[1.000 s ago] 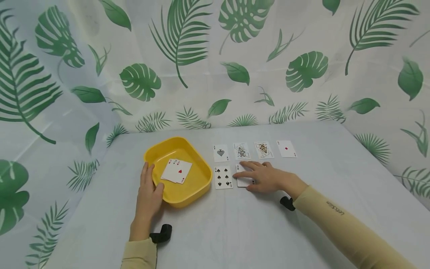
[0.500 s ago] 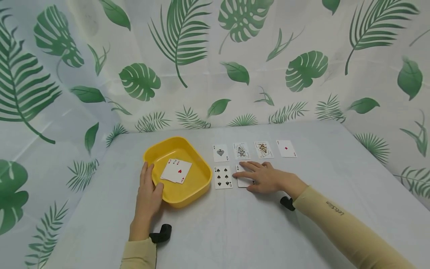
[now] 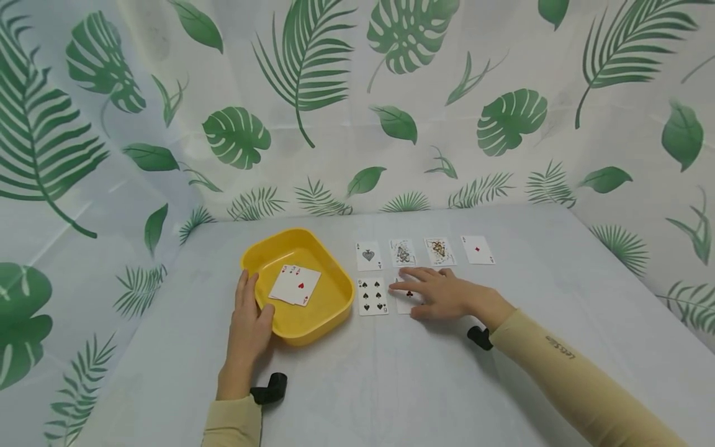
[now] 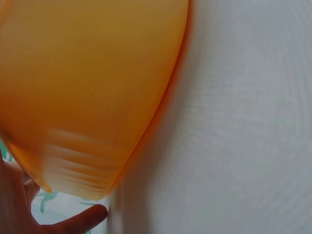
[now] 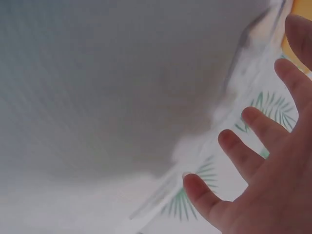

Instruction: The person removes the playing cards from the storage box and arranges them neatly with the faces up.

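White rectangular cards (image 3: pixel 296 288) are lying in a square yellow plastic tray (image 3: pixel 329 295); rightward, 4 cards (image 3: pixel 403 252) are lying behind 2 cards (image 3: pixel 373 296).

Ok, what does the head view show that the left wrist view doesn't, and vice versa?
Only the head view: the right hand, the two rows of cards, and the pile of cards inside the yellow bin. Only the left wrist view: faint pale bands on the bin's side, seen close up. Both: the left hand, the bin itself, the tabletop and the leaf-print backdrop.
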A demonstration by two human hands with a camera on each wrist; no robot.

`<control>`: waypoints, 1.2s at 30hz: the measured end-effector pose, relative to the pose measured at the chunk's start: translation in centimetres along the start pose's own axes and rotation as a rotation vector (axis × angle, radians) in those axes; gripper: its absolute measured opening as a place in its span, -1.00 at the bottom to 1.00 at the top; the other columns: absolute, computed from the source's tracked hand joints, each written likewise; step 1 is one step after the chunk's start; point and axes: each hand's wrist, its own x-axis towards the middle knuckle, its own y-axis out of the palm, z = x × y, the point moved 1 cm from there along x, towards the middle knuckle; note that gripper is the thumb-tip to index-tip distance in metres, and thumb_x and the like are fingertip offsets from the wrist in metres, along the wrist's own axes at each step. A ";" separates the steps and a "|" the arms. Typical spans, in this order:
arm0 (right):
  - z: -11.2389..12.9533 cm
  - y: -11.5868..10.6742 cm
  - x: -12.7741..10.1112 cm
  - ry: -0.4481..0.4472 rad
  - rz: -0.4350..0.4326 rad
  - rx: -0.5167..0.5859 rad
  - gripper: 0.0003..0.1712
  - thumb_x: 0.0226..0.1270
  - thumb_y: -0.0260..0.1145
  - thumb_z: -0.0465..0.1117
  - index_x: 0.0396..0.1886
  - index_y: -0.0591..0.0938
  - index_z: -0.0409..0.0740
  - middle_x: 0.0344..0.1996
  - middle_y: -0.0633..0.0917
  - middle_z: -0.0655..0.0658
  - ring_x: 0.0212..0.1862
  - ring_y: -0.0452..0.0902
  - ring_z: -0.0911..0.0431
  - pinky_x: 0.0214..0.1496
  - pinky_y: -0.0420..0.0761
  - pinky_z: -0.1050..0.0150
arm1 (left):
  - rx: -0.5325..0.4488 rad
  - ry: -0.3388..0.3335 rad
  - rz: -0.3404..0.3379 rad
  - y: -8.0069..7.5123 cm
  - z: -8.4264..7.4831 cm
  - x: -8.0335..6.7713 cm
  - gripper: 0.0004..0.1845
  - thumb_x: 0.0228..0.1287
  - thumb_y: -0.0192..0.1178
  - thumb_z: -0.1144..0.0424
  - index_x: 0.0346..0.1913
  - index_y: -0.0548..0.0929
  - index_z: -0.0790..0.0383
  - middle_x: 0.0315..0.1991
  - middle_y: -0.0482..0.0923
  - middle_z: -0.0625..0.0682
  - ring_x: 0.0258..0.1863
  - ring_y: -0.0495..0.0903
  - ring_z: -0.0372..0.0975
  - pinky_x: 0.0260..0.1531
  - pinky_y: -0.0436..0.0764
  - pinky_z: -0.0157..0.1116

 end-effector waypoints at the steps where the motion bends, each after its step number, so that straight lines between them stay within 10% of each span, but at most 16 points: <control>1: 0.0 -0.3 0.0 0.001 -0.013 0.007 -0.28 0.44 0.22 0.07 0.56 0.29 0.30 0.58 0.14 -0.13 0.54 0.04 -0.17 0.30 0.12 -0.48 | -0.001 -0.001 0.000 0.0 0.0 0.0 -0.23 0.34 -0.12 0.29 0.61 0.00 0.22 0.65 -0.31 0.01 0.57 -0.10 0.04 0.45 -0.03 0.17; 19: 1.9 -5.6 3.1 -0.012 -0.280 -0.085 -0.21 0.43 0.26 0.18 0.58 0.26 0.23 0.60 0.05 -0.15 0.54 -0.02 -0.17 0.34 0.14 -0.35 | -0.007 -0.008 -0.007 0.1 0.1 0.1 -0.25 0.35 -0.10 0.29 0.60 0.02 0.22 0.65 -0.30 -0.02 0.57 -0.09 0.03 0.44 -0.10 0.21; 36: 10.0 -9.6 9.9 -0.075 -0.298 -0.046 -0.20 0.44 0.17 0.27 0.60 0.21 0.29 0.60 0.07 -0.08 0.54 0.03 -0.16 0.41 0.12 -0.24 | -0.020 0.006 -0.028 0.3 0.5 0.4 -0.25 0.34 -0.08 0.29 0.60 0.06 0.21 0.64 -0.26 0.00 0.55 -0.04 0.06 0.43 -0.09 0.24</control>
